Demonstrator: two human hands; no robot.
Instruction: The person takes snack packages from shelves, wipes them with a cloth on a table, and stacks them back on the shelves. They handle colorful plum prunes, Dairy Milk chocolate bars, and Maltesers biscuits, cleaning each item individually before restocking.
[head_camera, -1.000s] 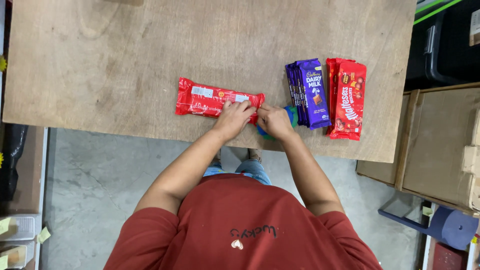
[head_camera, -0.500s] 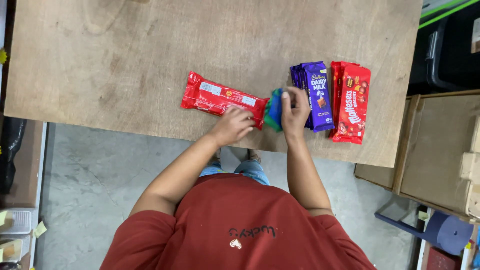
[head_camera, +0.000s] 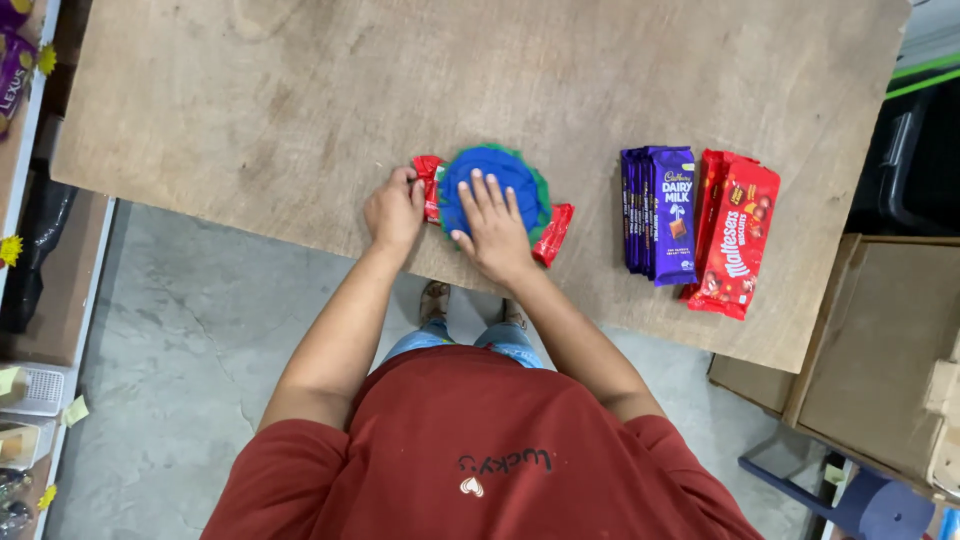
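Lying across the near edge of the wooden table (head_camera: 250, 90), a long red packet (head_camera: 553, 234) is mostly covered by a round blue cloth with a green rim (head_camera: 490, 175), so that only its two ends are seen. The right hand (head_camera: 492, 225) is pressed flat on the cloth, fingers spread and open, with nothing gripped. The left hand (head_camera: 395, 208) is laid at the packet's left end, fingers curled over it; whether the end is pinched cannot be told. Well apart to the right, purple chocolate bars (head_camera: 660, 215) are stacked on the table, and red biscuit packets (head_camera: 738, 238) are set just beside them, nearer the table's right edge. A brown cardboard box (head_camera: 880, 350) is seen beyond the table.
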